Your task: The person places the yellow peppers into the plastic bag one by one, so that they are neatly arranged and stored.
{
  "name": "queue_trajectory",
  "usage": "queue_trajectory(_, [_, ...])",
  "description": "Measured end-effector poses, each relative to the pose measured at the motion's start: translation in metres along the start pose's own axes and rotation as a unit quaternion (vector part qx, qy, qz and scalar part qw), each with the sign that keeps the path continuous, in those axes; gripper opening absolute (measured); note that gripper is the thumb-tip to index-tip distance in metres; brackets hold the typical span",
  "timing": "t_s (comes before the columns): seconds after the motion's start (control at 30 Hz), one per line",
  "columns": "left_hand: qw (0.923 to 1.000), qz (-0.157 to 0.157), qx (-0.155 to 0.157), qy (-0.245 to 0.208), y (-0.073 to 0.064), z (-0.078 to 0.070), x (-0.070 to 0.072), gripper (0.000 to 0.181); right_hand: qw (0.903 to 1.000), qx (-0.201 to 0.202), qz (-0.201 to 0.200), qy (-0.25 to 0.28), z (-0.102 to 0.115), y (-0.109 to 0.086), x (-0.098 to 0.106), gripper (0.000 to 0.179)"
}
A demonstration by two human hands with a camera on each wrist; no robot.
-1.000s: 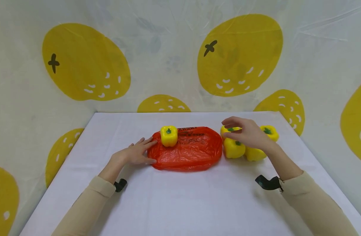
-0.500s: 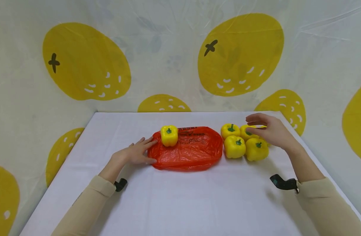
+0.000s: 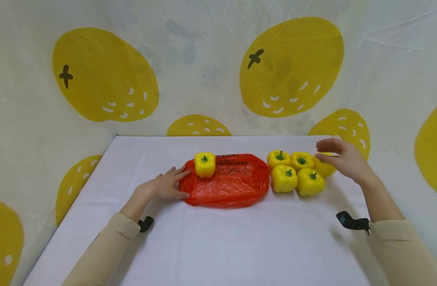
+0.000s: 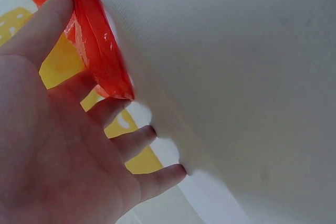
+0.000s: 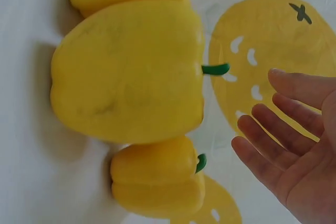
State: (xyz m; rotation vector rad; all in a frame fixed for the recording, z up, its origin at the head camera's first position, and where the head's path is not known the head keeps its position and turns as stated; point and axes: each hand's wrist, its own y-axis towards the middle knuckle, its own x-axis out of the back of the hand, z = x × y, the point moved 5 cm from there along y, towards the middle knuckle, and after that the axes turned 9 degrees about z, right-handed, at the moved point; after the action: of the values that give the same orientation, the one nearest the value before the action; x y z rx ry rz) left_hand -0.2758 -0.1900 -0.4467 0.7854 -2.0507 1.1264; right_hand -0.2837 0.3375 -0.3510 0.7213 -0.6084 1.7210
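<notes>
A red plastic bag (image 3: 236, 184) with dark print lies flat in the middle of the table. One yellow bell pepper (image 3: 205, 165) stands upright on its left part. My left hand (image 3: 165, 184) rests at the bag's left edge with fingers spread; in the left wrist view the thumb and fingers touch the red plastic. To the right of the bag, several yellow bell peppers (image 3: 284, 178) with green stems stand in a cluster. My right hand (image 3: 349, 159) hovers over the rightmost pepper (image 3: 325, 168), partly covering it. In the right wrist view its loosely bent fingers are apart from the pepper (image 5: 128, 72).
A white cloth covers the table (image 3: 218, 242). A curtain printed with yellow fruit (image 3: 290, 67) hangs behind and along both sides. Dark wrist-camera mounts (image 3: 352, 221) stick out from the sleeves.
My right hand has moved to the right across the pepper cluster, uncovering the nearer peppers. The left hand, the bag and the pepper on it have stayed in place.
</notes>
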Motion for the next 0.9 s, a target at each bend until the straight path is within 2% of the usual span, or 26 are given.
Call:
queue_trajectory(0.3, [1.0000, 0.000, 0.000, 0.005, 0.001, 0.001, -0.001, 0.094, 0.9991, -0.001, -0.040, 0.016, -0.026, -0.004, 0.012, 0.050])
queue_trajectory(0.47, [1.0000, 0.001, 0.006, 0.004, 0.001, 0.001, -0.002, 0.094, 0.9984, -0.022, -0.052, 0.006, -0.039, -0.002, 0.017, 0.055])
queue_trajectory(0.57, [1.0000, 0.000, 0.001, 0.005, 0.001, 0.001, -0.002, 0.094, 0.9987, -0.038, -0.033, 0.000, -0.046, -0.001, 0.016, 0.060])
queue_trajectory(0.77, [1.0000, 0.000, -0.001, 0.006, 0.001, 0.001, -0.002, 0.093, 0.9973, -0.054, 0.048, -0.003, -0.057, 0.002, 0.009, 0.070])
queue_trajectory(0.9, [1.0000, -0.001, 0.000, 0.004, 0.001, 0.001, -0.002, 0.093, 0.9942, -0.061, 0.087, -0.009, -0.062, 0.004, 0.005, 0.078])
